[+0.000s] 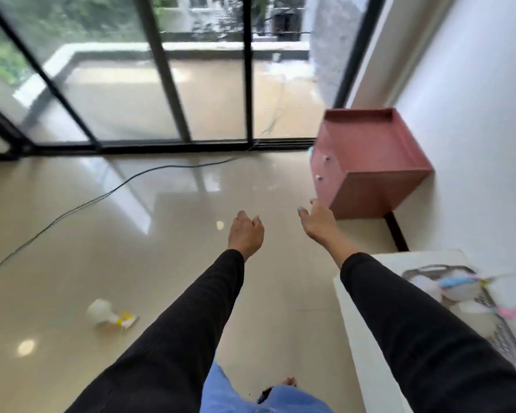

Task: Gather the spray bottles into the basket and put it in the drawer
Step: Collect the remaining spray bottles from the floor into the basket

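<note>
A white spray bottle (111, 316) with a yellow and pink nozzle lies on its side on the floor at the lower left. A grey mesh basket (501, 332) sits on a white table at the right, holding spray bottles (456, 287) with blue, pink and yellow tops. A pink drawer cabinet (370, 165) with small knobs stands against the right wall, drawers closed. My left hand (246, 234) hangs over the floor, fingers loosely curled and holding nothing. My right hand (318, 222) reaches out near the cabinet's lower front corner, fingers apart and empty.
The white table (367, 338) fills the lower right. A black cable (108, 193) runs across the glossy tiled floor toward the sliding glass doors (161, 84) at the back. My legs in blue jeans (236, 391) show at the bottom.
</note>
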